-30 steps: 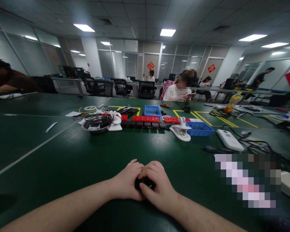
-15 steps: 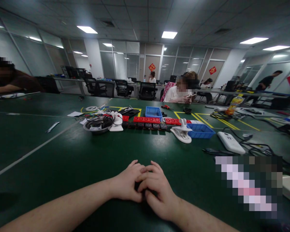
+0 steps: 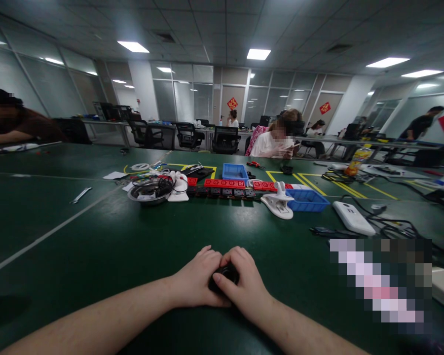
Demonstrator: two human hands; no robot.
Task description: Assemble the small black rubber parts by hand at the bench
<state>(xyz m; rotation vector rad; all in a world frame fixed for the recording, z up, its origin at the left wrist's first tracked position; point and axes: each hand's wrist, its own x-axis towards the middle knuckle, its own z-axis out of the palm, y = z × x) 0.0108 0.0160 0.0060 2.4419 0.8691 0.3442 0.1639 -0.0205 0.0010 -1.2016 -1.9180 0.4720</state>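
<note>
A small, dark, rounded object (image 3: 229, 271) shows between my hands, low over the green table; I cannot make out its exact kind. My left hand (image 3: 197, 277) is curled around its left side, fingers largely hidden behind it. From the right, my right hand (image 3: 249, 281) wraps over it, the thumb lying across its front and the fingers bent over the top. The two hands touch each other at the object's far side. Its underside is hidden by the palms and thumbs.
Beyond my hands lie a metal bowl (image 3: 148, 198) with cables, red power strips (image 3: 225, 184), a white clip stand (image 3: 279, 202) and a blue bin (image 3: 308, 201). At right are a white power bank (image 3: 353, 218) and cables. A wrench (image 3: 81, 195) rests left. A person (image 3: 272, 143) sits opposite.
My right hand's fingers were spread over the left hand; they have now closed around the dark object, which shows clearly between the hands. The forearms have barely moved.
</note>
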